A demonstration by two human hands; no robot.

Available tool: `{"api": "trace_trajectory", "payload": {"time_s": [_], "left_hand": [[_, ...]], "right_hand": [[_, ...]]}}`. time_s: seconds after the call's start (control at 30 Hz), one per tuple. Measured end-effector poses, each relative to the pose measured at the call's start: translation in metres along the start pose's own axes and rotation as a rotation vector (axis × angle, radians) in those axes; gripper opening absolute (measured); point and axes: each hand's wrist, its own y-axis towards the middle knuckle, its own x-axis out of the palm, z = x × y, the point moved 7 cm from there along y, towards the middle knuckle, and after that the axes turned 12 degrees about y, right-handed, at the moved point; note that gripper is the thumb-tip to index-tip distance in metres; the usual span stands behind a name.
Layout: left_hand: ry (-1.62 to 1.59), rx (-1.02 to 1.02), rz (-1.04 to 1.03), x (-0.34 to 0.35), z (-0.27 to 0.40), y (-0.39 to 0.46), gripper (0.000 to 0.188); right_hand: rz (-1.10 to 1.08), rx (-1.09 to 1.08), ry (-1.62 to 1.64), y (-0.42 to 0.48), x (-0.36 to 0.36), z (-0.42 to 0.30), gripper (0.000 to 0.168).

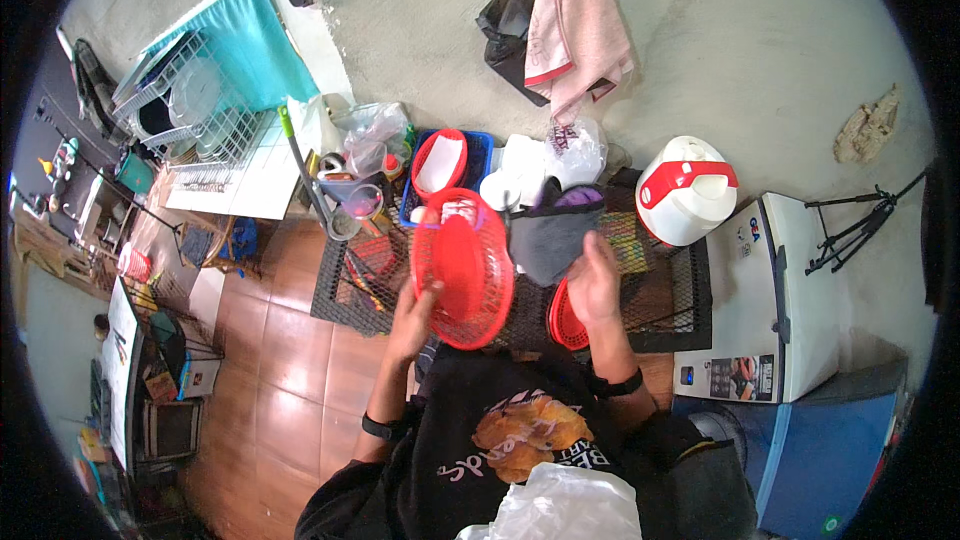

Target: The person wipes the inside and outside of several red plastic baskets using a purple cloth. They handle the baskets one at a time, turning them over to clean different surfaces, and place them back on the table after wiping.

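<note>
My left hand (415,319) grips the near left rim of a red oval plastic basket (461,270), tilted up above the mesh rack. A small item with white and red on it shows at the basket's far end. On the other side, my right hand (596,289) is at the right edge of a grey cloth pouch (551,244) with purple lining, its fingers partly hidden by the cloth. Just below that hand, red baskets (568,322) rest on the black mesh rack (517,315), partly covered by my wrist.
Behind the pouch are a blue tray (480,142) holding a red basket (440,162), plastic bags (576,152) and a white-and-red rice cooker (686,191). A white fridge (739,300) stands at right. A dish rack (187,112) is far left; a pink towel (574,30) hangs on the wall.
</note>
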Motion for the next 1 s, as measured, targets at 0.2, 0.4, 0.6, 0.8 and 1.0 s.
{"api": "trace_trajectory", "payload": {"time_s": [0.2,0.4,0.6,0.8,1.0], "left_hand": [[-0.514,0.186,-0.302,0.049,0.021,-0.009,0.095],[-0.968,-0.029,-0.512,0.046,0.018,-0.004,0.081],[-0.75,0.147,-0.508,0.037,0.049,-0.016,0.063],[-0.797,0.249,-0.236,0.005,0.079,-0.01,0.07],[-0.63,0.175,0.021,-0.007,0.065,-0.006,0.058]], "right_hand": [[-0.784,0.003,-0.743,-0.058,0.085,0.05,0.032],[-1.087,-0.372,-1.368,-0.079,0.125,0.06,0.047],[-0.907,-0.645,-1.585,-0.043,0.159,0.039,0.056],[-0.842,-0.544,-1.373,-0.068,0.155,0.065,0.057],[-1.152,-0.375,-1.062,-0.084,0.133,0.086,0.066]]}}
